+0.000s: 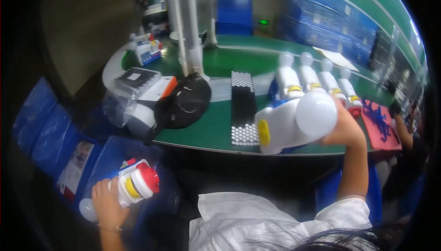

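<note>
My left hand (pixel 109 204) is closed around a white plastic device (pixel 134 188) with a red cap, a yellow ring and a round pale bulb at its other end. It is above an open blue plastic-lined bin at the lower left. At the bench's front edge, my right hand (pixel 345 129) grips a second white device (pixel 285 129) from its far side. That one's large pale dome faces me and a yellow part shows at its left; most of my fingers are hidden behind it. Just beyond, several similar devices (pixel 310 77) stand in a row on the green bench.
A black cap (pixel 187 101), a grey box (pixel 138 82) and a black strip with white dots (pixel 244 108) lie on the green bench (pixel 216 134). A white post (pixel 190 30) rises behind them. At the right are a pink tray (pixel 381 134) with blue pieces and another person's arm (pixel 404 136).
</note>
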A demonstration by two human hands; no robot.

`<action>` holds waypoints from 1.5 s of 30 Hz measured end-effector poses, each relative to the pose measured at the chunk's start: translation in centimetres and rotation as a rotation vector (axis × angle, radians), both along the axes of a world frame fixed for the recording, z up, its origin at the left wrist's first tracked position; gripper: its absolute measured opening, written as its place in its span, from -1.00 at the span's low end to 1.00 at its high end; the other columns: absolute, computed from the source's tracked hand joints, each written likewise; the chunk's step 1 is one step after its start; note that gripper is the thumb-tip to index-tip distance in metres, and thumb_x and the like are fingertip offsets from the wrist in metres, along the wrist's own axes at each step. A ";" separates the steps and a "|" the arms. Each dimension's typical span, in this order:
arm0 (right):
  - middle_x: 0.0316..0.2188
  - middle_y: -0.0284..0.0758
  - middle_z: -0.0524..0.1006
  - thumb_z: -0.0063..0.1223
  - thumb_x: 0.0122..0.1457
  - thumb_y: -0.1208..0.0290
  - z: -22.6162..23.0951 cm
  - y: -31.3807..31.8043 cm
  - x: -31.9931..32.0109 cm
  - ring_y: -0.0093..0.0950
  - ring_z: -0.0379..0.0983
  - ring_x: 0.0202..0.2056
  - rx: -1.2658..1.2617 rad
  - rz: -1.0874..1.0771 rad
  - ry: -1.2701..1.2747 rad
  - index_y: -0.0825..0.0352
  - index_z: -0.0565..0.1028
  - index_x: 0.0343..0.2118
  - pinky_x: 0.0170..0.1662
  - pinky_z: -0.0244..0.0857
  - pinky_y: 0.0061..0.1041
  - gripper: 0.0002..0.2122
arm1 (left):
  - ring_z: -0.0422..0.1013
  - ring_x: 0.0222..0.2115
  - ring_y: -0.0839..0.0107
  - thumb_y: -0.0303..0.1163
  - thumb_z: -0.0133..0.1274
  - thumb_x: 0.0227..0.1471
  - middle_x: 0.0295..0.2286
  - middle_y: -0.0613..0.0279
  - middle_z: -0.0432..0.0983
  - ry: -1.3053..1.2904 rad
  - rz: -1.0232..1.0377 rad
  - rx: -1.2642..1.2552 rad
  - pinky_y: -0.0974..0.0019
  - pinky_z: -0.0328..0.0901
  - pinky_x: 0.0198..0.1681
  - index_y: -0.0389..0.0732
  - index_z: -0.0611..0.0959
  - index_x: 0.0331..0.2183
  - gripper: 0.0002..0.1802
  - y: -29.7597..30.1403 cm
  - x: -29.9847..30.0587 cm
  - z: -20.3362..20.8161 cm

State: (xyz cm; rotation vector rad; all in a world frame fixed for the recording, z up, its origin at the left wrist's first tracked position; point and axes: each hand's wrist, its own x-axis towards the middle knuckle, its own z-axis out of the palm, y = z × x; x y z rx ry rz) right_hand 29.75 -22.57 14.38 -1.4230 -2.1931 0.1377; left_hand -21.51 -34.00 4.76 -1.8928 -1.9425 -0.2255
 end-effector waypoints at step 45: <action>0.03 -0.16 0.28 0.08 -0.02 0.10 -13.8 4.8 -0.7 -0.20 0.13 0.10 0.000 0.495 0.032 0.29 0.35 -0.05 0.11 0.00 -0.19 -0.50 | 0.30 -0.19 0.07 -0.37 0.29 -0.49 -0.27 0.01 0.38 0.059 -0.320 -0.179 0.10 0.18 -0.10 -0.17 0.43 -0.15 -0.29 11.6 16.3 8.8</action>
